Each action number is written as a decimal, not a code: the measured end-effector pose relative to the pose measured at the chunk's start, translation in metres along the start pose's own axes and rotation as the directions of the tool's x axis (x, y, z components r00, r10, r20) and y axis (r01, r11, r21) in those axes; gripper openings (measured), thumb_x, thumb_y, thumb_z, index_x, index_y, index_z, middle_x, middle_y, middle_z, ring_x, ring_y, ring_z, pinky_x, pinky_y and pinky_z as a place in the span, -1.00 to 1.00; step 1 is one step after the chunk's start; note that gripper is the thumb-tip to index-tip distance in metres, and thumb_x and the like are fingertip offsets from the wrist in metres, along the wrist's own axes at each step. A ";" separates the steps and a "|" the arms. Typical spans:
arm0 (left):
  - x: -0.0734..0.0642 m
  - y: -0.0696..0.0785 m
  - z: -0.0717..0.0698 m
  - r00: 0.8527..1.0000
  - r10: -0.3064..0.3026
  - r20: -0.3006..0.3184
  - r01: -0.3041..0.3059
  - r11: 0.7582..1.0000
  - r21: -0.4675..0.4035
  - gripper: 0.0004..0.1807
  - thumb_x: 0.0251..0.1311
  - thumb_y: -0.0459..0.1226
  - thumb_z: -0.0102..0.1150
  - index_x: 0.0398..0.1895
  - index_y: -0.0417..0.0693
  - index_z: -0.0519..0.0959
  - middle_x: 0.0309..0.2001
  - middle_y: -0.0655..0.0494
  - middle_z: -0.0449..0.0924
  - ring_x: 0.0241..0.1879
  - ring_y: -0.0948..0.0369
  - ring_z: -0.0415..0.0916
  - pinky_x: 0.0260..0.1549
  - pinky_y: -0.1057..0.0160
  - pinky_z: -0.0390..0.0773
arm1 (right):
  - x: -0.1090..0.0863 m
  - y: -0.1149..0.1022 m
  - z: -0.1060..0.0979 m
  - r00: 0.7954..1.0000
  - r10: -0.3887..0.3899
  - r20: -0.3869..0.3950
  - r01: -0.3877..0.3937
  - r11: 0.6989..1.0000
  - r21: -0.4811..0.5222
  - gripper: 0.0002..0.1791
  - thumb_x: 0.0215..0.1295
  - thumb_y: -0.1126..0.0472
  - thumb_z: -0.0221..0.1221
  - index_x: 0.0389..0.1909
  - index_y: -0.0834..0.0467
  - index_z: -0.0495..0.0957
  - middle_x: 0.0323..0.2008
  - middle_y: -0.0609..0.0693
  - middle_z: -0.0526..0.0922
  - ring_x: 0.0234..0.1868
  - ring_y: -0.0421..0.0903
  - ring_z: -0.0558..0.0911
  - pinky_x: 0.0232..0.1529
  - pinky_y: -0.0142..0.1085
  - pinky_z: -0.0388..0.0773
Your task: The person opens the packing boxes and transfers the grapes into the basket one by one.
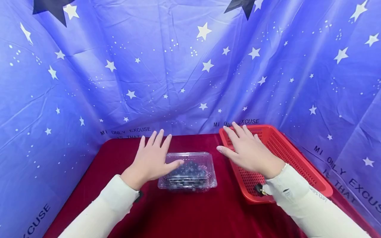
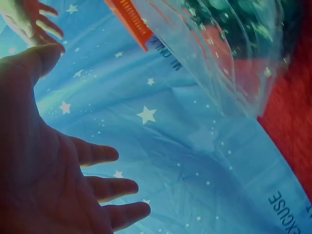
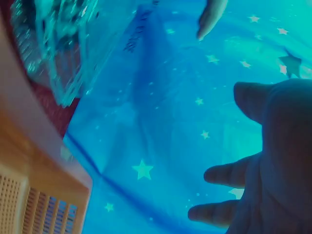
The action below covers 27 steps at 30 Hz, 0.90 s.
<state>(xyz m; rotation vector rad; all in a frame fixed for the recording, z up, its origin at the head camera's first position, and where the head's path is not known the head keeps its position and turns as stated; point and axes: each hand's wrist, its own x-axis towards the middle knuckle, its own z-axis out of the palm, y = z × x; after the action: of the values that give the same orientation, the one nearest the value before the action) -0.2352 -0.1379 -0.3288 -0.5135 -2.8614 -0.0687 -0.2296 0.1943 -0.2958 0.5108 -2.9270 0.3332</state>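
Observation:
A clear plastic clamshell box (image 1: 208,162) with dark round berries (image 1: 190,170) inside sits on the table, its lid down. My left hand (image 1: 151,162) is spread above the box's left side, fingers straight, the thumb over the lid. The left wrist view shows that hand (image 2: 58,161) with nothing in its grasp and the clamshell box (image 2: 243,68) apart from it. My right hand (image 1: 251,155) hovers over the red basket's left part with spread fingers. In the right wrist view the same hand (image 3: 263,161) holds nothing.
A red perforated plastic basket (image 1: 319,190) stands at the right of the table. Dark red cloth (image 1: 143,215) covers the tabletop. Blue fabric with stars (image 1: 166,66) hangs behind and along both sides.

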 end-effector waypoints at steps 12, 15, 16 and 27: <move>-0.007 0.015 0.015 1.000 0.019 -0.015 -0.020 0.999 -0.045 0.15 0.11 0.57 -0.06 0.61 0.05 0.23 0.61 -0.11 0.14 0.61 -0.15 0.05 0.51 -0.39 -0.03 | -0.017 -0.006 0.016 1.000 -0.004 -0.002 0.004 0.993 0.122 0.00 0.45 -0.51 -0.14 0.62 0.14 0.11 0.65 0.25 -0.03 0.62 0.44 -0.06 0.53 0.36 -0.05; -0.008 0.018 0.018 1.000 0.013 -0.025 -0.014 0.999 -0.051 0.13 0.10 0.55 0.00 0.59 0.04 0.24 0.59 -0.12 0.18 0.59 -0.16 0.09 0.50 -0.39 0.00 | -0.020 -0.008 0.018 1.000 -0.006 0.007 0.005 0.989 0.150 -0.02 0.45 -0.49 -0.10 0.62 0.13 0.13 0.64 0.26 0.01 0.62 0.43 -0.05 0.53 0.35 -0.04; -0.008 0.019 0.019 1.000 0.011 -0.029 -0.012 0.999 -0.052 0.13 0.10 0.54 0.01 0.59 0.04 0.25 0.59 -0.12 0.19 0.59 -0.15 0.10 0.50 -0.39 0.01 | -0.020 -0.010 0.019 1.000 -0.007 0.007 0.006 0.988 0.156 -0.03 0.45 -0.48 -0.10 0.61 0.12 0.14 0.63 0.26 0.02 0.62 0.43 -0.04 0.53 0.35 -0.03; -0.012 0.030 0.028 0.999 0.012 -0.035 -0.016 0.995 -0.102 0.13 0.08 0.55 0.03 0.58 0.05 0.26 0.57 -0.10 0.23 0.58 -0.13 0.14 0.50 -0.36 0.07 | -0.027 -0.025 0.025 0.999 -0.035 -0.021 0.038 0.979 0.198 -0.07 0.43 -0.50 -0.07 0.58 0.05 0.22 0.64 0.21 0.04 0.65 0.31 -0.01 0.53 0.33 0.02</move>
<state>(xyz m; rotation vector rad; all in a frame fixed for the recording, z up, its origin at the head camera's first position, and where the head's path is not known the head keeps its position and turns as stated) -0.2194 -0.1111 -0.3585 -0.5462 -2.8313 -0.2203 -0.1986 0.1737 -0.3205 0.5837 -2.8789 0.6261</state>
